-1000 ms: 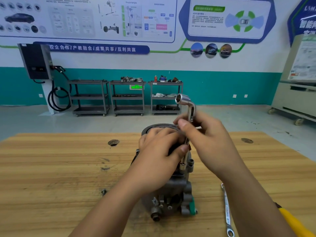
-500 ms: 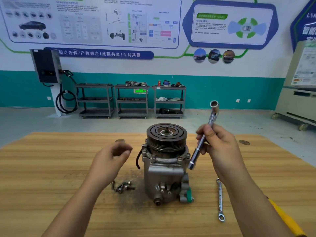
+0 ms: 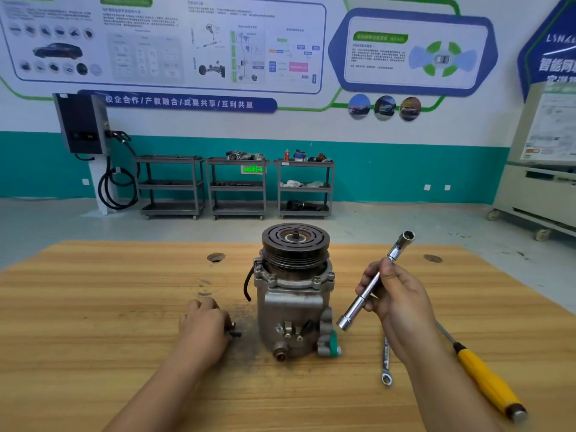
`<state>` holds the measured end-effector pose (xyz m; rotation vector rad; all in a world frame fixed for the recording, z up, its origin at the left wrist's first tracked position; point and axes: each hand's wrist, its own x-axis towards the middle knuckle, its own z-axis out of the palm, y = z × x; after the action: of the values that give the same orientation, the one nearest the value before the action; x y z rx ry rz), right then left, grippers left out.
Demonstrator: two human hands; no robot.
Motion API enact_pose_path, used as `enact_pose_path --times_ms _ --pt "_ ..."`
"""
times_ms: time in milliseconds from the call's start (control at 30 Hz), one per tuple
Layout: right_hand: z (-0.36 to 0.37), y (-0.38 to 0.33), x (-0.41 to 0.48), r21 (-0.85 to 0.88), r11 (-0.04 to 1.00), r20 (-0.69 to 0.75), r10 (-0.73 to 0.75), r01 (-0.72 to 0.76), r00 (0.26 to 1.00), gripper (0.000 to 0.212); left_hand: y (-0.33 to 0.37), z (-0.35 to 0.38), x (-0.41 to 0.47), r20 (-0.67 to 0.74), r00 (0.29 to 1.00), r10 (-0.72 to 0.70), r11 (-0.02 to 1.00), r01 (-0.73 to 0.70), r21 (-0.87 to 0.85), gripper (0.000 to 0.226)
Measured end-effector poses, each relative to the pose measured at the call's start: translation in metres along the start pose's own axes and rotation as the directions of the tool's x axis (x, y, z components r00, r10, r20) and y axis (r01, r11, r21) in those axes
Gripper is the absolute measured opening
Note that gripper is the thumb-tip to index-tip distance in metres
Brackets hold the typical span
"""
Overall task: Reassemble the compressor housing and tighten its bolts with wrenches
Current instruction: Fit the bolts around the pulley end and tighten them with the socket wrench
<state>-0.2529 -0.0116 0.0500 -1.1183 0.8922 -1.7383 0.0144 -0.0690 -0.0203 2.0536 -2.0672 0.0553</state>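
The compressor stands upright at the centre of the wooden surface, pulley end facing up and port fittings facing the person. The right hand is raised just to the right of the compressor. Its fingers are wrapped around the shaft of an L-shaped socket wrench. The wrench is tilted, with its bent end up and away and its lower socket near the housing but apart from it. The left hand rests on the surface just left of the compressor, fingers curled downward at a small group of loose bolts. Whether these fingers grip a bolt cannot be determined. A combination wrench lies flat on the surface below the right hand. A yellow-handled screwdriver lies further right.
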Motion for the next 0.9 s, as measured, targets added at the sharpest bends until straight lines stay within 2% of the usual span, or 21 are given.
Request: enact_pose_path --times_ms 133,200,267,300,367,433,500,567,633,733,867,900 --pt "-0.003 -0.002 -0.001 0.021 1.000 0.000 0.015 -0.015 1.000 0.035 -0.001 -0.001 0.000 0.028 1.000 0.007 1.000 -0.008 0.025 0.025" --pt "-0.003 -0.002 0.000 0.000 0.999 0.013 0.043 -0.043 0.999 0.036 -0.001 -0.006 -0.002 0.007 1.000 -0.003 1.000 0.003 -0.021 0.020" --pt "-0.002 0.000 0.003 -0.063 0.996 0.019 0.065 -0.064 0.998 0.037 0.002 -0.015 -0.007 -0.096 0.995 -0.041 0.971 0.017 -0.238 0.012" --pt "-0.001 0.002 0.005 -0.094 0.993 0.016 0.077 -0.075 0.997 0.037 0.004 -0.020 -0.010 -0.148 0.985 -0.091 0.914 0.023 -0.405 0.008" --pt "0.003 0.008 0.013 -0.147 0.983 -0.009 0.110 -0.110 0.994 0.036 0.017 -0.029 -0.021 -0.207 0.951 -0.231 0.688 0.010 -0.726 0.009" --pt "0.008 0.017 0.024 -0.204 0.966 -0.038 0.155 -0.159 0.987 0.033 0.037 -0.034 -0.031 -0.219 0.900 -0.377 0.401 -0.054 -0.914 0.009" --pt "0.015 0.028 0.036 -0.228 0.950 -0.062 0.206 -0.214 0.977 0.030 0.059 -0.036 -0.034 -0.175 0.855 -0.487 0.175 -0.101 -0.979 0.008" --pt "0.021 0.036 0.047 -0.222 0.929 -0.076 0.285 -0.295 0.955 0.035 0.080 -0.037 -0.031 -0.064 0.821 -0.567 -0.011 -0.086 -0.996 0.012" --pt "0.026 0.040 0.056 -0.232 0.896 -0.074 0.372 -0.379 0.925 0.037 0.099 -0.041 -0.027 0.035 0.773 -0.634 -0.111 -0.046 -0.993 0.011" --pt "0.027 0.043 0.065 -0.261 0.881 -0.037 0.401 -0.396 0.916 0.030 0.118 -0.046 -0.019 0.074 0.740 -0.669 -0.161 -0.047 -0.986 0.008" --pt "0.026 0.046 0.066 -0.166 0.912 0.021 0.384 -0.375 0.923 0.016 0.129 -0.040 -0.011 0.009 0.725 -0.688 -0.071 -0.055 -0.996 0.009" --pt "0.026 0.045 0.067 -0.149 0.918 0.024 0.376 -0.369 0.926 0.017 0.131 -0.039 -0.010 -0.004 0.722 -0.692 -0.051 -0.054 -0.997 0.010"
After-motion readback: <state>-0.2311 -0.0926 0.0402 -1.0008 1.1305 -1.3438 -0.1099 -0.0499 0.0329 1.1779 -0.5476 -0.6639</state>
